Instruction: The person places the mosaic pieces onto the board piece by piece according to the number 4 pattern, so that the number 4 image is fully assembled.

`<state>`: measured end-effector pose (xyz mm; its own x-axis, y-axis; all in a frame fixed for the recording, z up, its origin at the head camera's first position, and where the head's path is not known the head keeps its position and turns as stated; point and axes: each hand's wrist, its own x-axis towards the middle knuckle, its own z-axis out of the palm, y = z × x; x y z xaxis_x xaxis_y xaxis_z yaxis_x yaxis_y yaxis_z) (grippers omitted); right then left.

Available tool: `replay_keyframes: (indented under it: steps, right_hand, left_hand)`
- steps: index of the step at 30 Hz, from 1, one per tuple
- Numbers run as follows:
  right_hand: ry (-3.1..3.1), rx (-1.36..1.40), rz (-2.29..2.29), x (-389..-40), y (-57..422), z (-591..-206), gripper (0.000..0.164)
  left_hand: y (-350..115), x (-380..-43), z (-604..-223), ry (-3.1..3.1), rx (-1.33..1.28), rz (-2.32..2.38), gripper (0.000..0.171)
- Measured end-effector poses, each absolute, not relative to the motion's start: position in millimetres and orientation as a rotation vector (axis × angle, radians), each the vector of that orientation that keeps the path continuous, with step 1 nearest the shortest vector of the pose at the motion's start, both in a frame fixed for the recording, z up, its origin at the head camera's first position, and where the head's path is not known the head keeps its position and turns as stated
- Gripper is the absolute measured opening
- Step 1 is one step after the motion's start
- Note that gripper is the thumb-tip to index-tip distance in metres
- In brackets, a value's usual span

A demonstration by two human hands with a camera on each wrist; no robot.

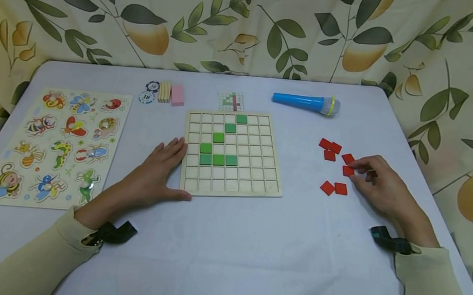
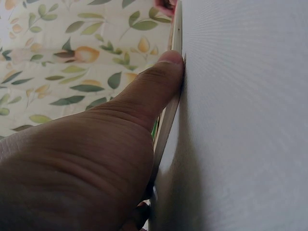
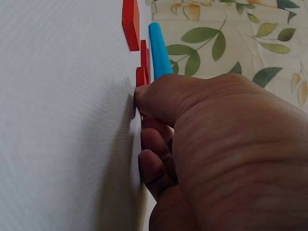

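Observation:
My left hand (image 1: 156,170) lies against the near-left corner of a grid board (image 1: 241,173), fingers straight along its left side and thumb (image 2: 168,72) at its near edge. Several green square tiles (image 1: 218,137) sit in the board's cells in a slanting line with a short row at its foot. At the right, my right hand (image 1: 378,184) pinches a red square tile (image 1: 348,171) between thumb and index finger, down at the tabletop. The other fingers are curled. Several more red tiles (image 1: 327,187) lie loose just left of that hand.
A blue toy microphone (image 1: 298,101) lies at the back. Behind the board is a small printed grid card (image 1: 231,101). Poker chips (image 1: 147,97), striped wooden blocks (image 1: 164,92) and a pink block (image 1: 177,95) stand left of it. An insect puzzle board (image 1: 55,138) lies far left.

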<state>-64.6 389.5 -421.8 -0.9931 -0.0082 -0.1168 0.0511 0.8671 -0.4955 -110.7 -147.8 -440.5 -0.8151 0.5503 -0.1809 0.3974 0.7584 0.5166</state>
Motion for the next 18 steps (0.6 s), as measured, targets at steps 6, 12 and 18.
replay_keyframes:
  steps: [6, 12, 18]
  right_hand:
    - [2.899, 0.111, -0.797, -67, 388, -417, 0.045]
    - [2.914, 0.098, -0.789, -66, 385, -410, 0.042]
    - [3.116, -0.23, -0.788, -68, 366, -386, 0.032]
  left_hand:
    - [-149, -110, -440, 2.64, 0.722, 0.675, 0.129]
    - [-149, -110, -441, 2.64, 0.728, 0.686, 0.128]
    - [-151, -113, -441, 2.637, 0.752, 0.664, 0.128]
